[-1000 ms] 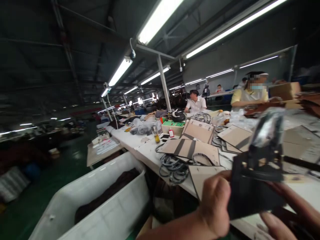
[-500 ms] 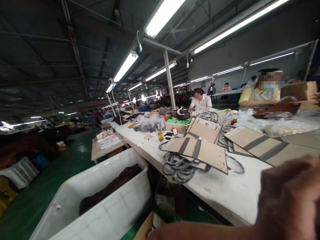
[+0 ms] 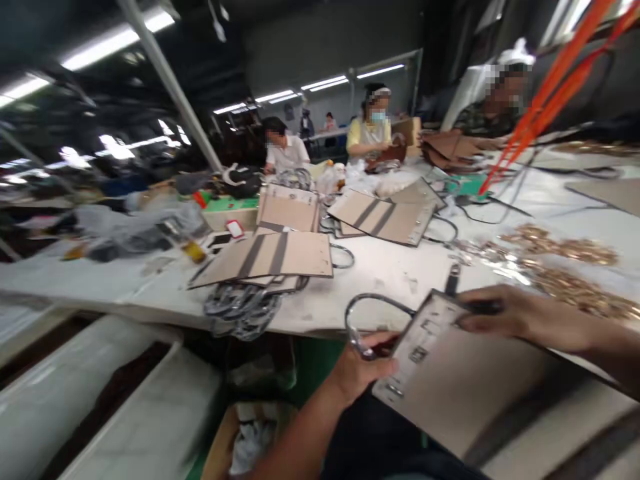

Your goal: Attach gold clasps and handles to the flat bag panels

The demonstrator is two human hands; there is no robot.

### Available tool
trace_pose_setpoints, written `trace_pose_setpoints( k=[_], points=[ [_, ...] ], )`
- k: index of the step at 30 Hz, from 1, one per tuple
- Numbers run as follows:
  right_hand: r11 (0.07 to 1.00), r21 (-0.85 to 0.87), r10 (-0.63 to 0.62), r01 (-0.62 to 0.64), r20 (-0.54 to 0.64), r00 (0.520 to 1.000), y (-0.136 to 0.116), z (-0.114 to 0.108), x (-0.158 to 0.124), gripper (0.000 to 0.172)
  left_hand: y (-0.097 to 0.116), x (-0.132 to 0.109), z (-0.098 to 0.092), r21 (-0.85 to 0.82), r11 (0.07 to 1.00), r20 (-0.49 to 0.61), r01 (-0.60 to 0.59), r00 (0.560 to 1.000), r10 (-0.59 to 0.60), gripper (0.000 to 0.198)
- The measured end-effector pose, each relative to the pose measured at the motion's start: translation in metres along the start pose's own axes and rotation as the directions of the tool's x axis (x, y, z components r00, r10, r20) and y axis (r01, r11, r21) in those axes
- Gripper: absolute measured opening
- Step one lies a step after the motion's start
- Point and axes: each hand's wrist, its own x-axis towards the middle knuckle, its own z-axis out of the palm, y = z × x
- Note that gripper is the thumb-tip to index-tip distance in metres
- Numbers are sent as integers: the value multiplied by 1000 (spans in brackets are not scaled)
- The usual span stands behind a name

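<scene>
A beige bag panel (image 3: 450, 373) with dark stripes, small metal fittings along one edge and a wrapped loop handle (image 3: 377, 299) lies tilted in front of me. My left hand (image 3: 363, 367) grips its near left corner, thumb on top and fingers beneath, beside the handle. At the far edge, my right hand (image 3: 505, 312) is closed on the same panel, its thumb on the near face. A short dark strap end (image 3: 453, 279) sticks up by these fingers. Further left, similar panels (image 3: 300, 255) lie stacked on the white table (image 3: 380, 277) over bundled wrapped handles (image 3: 245, 308).
Gold-coloured metal pieces (image 3: 570, 248) lie heaped at the right. Orange straps (image 3: 555, 93) hang at the upper right. White bins (image 3: 145, 407) and an open carton (image 3: 225, 427) stand below the table at the left. Several co-workers sit across it.
My view has swung right and down. The bag panel and both hands now show in front of me, where earlier only one blurred hand and forearm stood at the lower right.
</scene>
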Motion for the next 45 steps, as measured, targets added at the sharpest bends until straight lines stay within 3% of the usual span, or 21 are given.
trace_pose_setpoints(
  k=[1,3,4,7,10,15,18,20,23,25,28,32,35,39,42,45],
  points=[
    [989,-143,68,-43,173,983,7,-12,2,30,-12,2,-4,15,999,-24,31,999,-30,66],
    [939,-340,201,-46,438,876,21,-25,18,39,-32,6,-10,45,996,-26,80,997,-79,59],
    [920,-391,228,-23,489,842,28,-27,28,42,-40,8,-11,48,994,-28,95,995,-94,56],
    [891,-453,261,-15,485,834,47,-26,58,49,-63,16,-7,-11,991,-143,131,981,-132,54],
    [877,-480,271,-23,455,848,61,-24,76,52,-82,29,-1,-136,974,-294,180,932,-213,55],
    [838,-546,260,-18,370,892,78,-30,97,56,-97,48,9,-260,943,-349,209,890,-294,53],
    [775,-631,181,-31,174,968,79,-33,101,51,-95,55,15,-297,931,-373,210,872,-316,52],
    [765,-642,13,-38,-44,999,70,-32,93,46,-93,58,19,-292,934,-389,208,866,-315,49],
    [866,-497,-244,63,-309,919,50,-24,68,43,-89,63,25,-298,931,-407,211,855,-323,45],
    [939,-268,-309,214,-393,866,39,-12,50,44,-86,66,29,-332,919,-410,212,846,-343,44],
    [911,160,-285,380,-422,861,41,12,32,44,-82,72,34,-383,899,-410,213,833,-372,44],
    [846,411,-134,339,-452,882,68,40,32,46,-79,77,41,-416,884,-427,213,812,-397,43],
    [841,461,-45,283,-461,886,85,50,37,48,-79,78,44,-430,880,-445,204,800,-402,37],
    [811,503,-42,299,-460,887,94,55,38,47,-79,78,44,-438,874,-463,209,781,-419,36],
    [843,412,-147,345,-441,885,94,60,37,46,-78,78,44,-443,867,-463,229,769,-440,37],
    [921,167,-300,352,-271,915,89,66,38,46,-75,78,46,-436,871,-462,226,775,-432,36]
  ],
)
